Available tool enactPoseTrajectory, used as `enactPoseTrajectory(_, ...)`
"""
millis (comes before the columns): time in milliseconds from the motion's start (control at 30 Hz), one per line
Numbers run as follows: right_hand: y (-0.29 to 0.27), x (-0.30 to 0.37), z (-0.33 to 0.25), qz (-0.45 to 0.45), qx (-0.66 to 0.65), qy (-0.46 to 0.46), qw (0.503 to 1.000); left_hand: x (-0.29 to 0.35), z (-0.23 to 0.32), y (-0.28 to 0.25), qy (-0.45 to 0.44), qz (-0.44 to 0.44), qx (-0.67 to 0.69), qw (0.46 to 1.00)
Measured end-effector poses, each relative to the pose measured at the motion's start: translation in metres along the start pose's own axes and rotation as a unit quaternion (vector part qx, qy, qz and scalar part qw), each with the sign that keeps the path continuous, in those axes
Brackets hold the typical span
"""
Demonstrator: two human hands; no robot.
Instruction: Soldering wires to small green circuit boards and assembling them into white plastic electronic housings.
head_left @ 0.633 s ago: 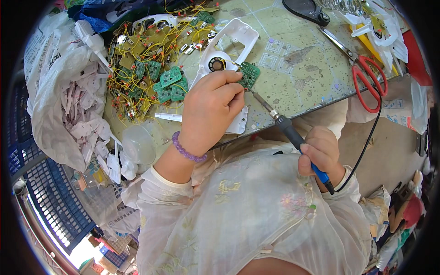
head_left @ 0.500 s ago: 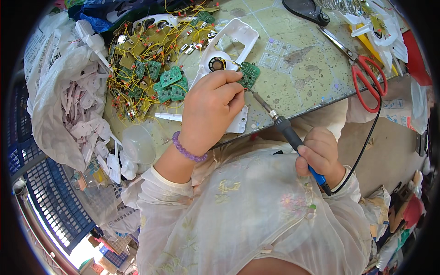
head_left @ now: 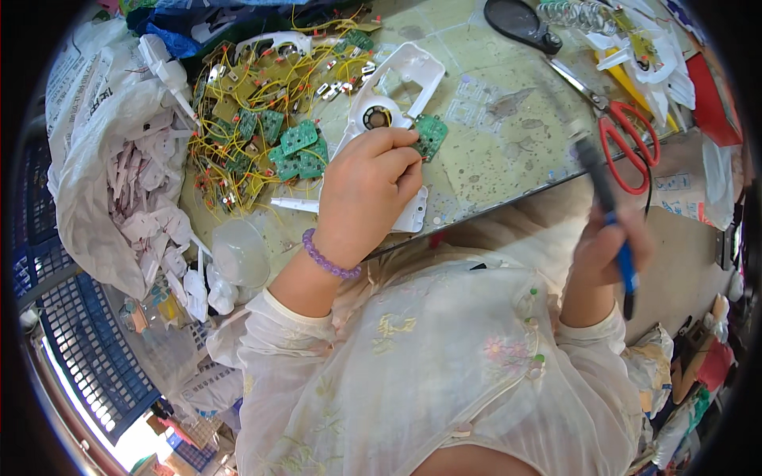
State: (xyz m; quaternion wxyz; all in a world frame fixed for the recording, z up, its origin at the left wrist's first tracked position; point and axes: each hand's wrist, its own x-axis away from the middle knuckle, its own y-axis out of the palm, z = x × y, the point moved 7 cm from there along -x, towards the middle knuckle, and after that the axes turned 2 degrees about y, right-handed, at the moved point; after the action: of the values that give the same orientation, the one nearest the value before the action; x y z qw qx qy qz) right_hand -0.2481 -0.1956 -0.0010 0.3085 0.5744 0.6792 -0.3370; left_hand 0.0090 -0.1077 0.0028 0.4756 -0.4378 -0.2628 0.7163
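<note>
Cluttered green bench: left hand [head_left: 367, 198] pinches a circuit board [head_left: 431, 133] against a white shell [head_left: 397, 87], while right hand [head_left: 607, 250], well right, grips a soldering iron [head_left: 605, 198] tip-up.

Head-worn fisheye, close above workbench [head_left: 508, 159]

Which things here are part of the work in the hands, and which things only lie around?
In use: left hand, green circuit board, white plastic housing, right hand, soldering iron.

Lying about: red scissors, pile of wired boards, white plastic bag, black magnifier.
</note>
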Motion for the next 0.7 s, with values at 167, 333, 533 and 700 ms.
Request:
enactPoseTrajectory(167, -0.042, -0.071, 0.021, 0.185, -0.018, 0.103, 0.977, 0.005, -0.003, -0.005, -0.022, -0.008, -0.002, 1.0)
enactPoseTrajectory(333, -0.047, -0.121, 0.007, 0.206, 0.059, 0.12, 0.969, 0.003, 0.001, -0.003, -0.011, -0.003, 0.017, 1.0)
enactPoseTrajectory(533, 0.029, -0.153, 0.066, -0.046, 0.117, 0.205, 0.971, 0.008, -0.004, -0.003, -0.012, 0.009, 0.017, 1.0)
enactPoseTrajectory(700, 0.066, -0.139, 0.085, -0.044, 0.094, 0.252, 0.962, 0.007, -0.003, -0.007, -0.015, 0.013, 0.021, 1.0)
